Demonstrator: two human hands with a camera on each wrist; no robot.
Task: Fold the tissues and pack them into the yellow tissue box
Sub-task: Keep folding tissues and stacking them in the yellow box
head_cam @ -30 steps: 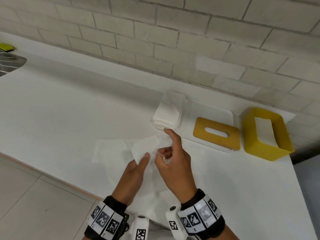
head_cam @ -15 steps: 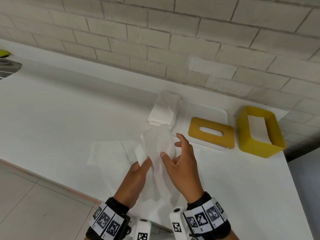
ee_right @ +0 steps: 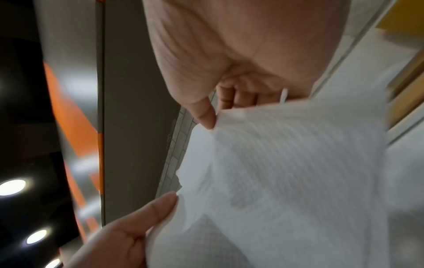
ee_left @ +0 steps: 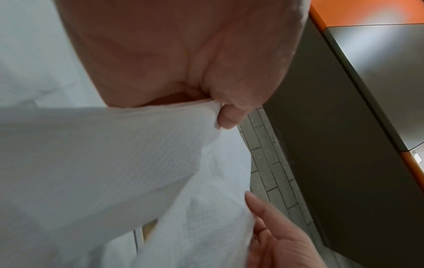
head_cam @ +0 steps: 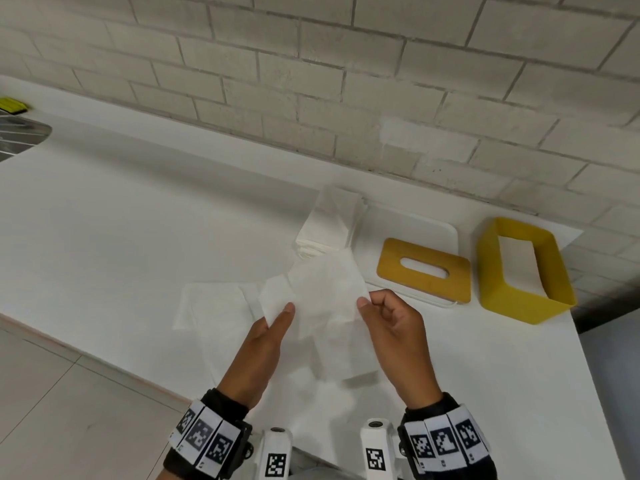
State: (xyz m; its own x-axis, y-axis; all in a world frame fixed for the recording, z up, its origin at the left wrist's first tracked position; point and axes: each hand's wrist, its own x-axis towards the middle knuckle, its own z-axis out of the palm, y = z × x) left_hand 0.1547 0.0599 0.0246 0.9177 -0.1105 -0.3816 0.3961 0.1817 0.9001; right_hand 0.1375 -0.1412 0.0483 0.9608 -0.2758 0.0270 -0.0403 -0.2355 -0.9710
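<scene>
Both hands hold one white tissue [head_cam: 325, 299] up above the white counter. My left hand [head_cam: 277, 318] pinches its left edge, seen close up in the left wrist view as thumb on tissue [ee_left: 137, 154]. My right hand [head_cam: 372, 304] pinches the right edge [ee_right: 286, 154] between thumb and curled fingers. Another tissue [head_cam: 211, 303] lies flat on the counter to the left. A stack of folded tissues [head_cam: 329, 226] sits behind. The yellow tissue box [head_cam: 523, 268], an open frame, stands at the right; its yellow slotted lid [head_cam: 424, 268] lies on a white tray [head_cam: 415, 226].
A white brick wall [head_cam: 346, 81] runs behind the counter. The counter's front edge [head_cam: 86, 355] drops to a tiled floor at the left. A metal sink [head_cam: 20, 133] and a small yellow item [head_cam: 12, 105] sit at the far left. The counter ends just right of the box.
The tissue has been lifted off the counter and spread wider. My hands have moved apart, each now pinching one side of it.
</scene>
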